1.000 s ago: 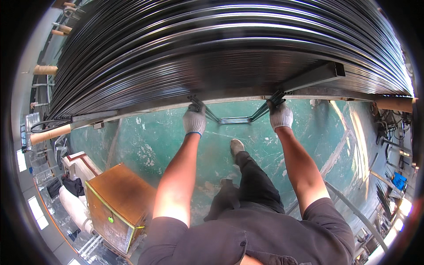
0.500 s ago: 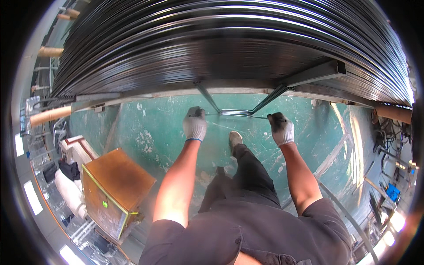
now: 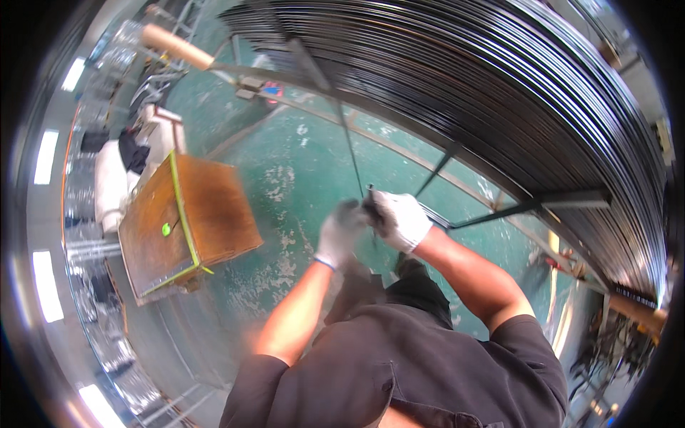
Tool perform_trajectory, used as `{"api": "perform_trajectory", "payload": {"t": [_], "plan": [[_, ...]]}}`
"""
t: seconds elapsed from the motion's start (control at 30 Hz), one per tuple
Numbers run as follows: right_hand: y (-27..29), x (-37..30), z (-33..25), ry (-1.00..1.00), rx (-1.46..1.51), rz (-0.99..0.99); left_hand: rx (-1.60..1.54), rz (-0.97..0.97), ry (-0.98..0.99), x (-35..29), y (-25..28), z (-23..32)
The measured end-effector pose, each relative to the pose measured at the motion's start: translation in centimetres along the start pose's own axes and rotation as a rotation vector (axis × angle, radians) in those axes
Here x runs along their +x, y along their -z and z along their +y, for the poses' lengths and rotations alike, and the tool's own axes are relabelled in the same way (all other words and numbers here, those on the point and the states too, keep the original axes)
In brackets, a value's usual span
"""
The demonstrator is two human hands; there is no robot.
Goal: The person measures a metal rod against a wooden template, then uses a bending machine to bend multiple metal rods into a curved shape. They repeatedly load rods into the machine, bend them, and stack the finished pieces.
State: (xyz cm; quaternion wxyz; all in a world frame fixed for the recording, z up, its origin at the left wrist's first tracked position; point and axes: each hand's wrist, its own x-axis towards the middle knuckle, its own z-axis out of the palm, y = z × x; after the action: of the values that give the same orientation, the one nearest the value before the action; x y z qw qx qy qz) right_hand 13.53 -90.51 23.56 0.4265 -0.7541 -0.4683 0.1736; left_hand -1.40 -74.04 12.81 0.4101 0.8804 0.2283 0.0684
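Observation:
My left hand (image 3: 339, 232), in a white glove with darkened fingers, is smeared by motion. It is close beside my right hand (image 3: 401, 220), at the middle of the view; I cannot make out what the left holds. The right wears a similar glove and has its fingers closed. A thin dark strip (image 3: 348, 139) runs down from the rack to the right hand's fingertips, which look closed on its end. Past the right hand, the dark metal arm (image 3: 437, 170) slopes down from under a large stack of long, shiny dark bars (image 3: 457, 78).
A brown box-like block (image 3: 221, 210) edged in yellow-green stands at left. Behind it lies a white roll (image 3: 109, 185). A square metal tube (image 3: 578, 199) juts from the rack at right. A tan tube (image 3: 176, 46) sticks out at far left. The floor (image 3: 278, 192) is worn green.
My hands, earlier apart with a thin line showing beside each, have come together. The view has turned left, so the stack now lies slanted to the upper right.

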Motion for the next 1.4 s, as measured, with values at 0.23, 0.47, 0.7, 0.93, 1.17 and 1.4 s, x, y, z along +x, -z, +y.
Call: {"api": "perform_trajectory", "payload": {"t": [0.23, 0.47, 0.7, 0.93, 1.17, 1.4], "plan": [[-8.0, 14.6, -20.3, 0.189, 0.179, 0.102, -0.64, 0.212, 0.259, -7.8, 14.2, -4.0], [-20.0, 22.2, -22.3, 0.353, 0.307, 0.315, -0.702, 0.694, 0.032, -9.4, 33.8, -6.5], [-34.0, 31.9, -3.6, -0.155, 0.106, 0.368, -0.755, 0.917, -0.151, -9.3, 49.9, -8.6], [-44.6, 45.7, -3.4, -0.26, 0.746, -0.267, -0.864, 1.231, -0.206, -6.6, 64.7, -13.9], [-51.9, 57.7, -18.0, -0.108, 0.404, -0.54, -0.648, 1.706, 0.554, -9.3, 65.2, -30.5], [-69.4, 67.7, -23.0, -0.031, 0.363, -0.607, -0.618, 1.657, 0.99, -8.8, 52.7, -49.2]]}}
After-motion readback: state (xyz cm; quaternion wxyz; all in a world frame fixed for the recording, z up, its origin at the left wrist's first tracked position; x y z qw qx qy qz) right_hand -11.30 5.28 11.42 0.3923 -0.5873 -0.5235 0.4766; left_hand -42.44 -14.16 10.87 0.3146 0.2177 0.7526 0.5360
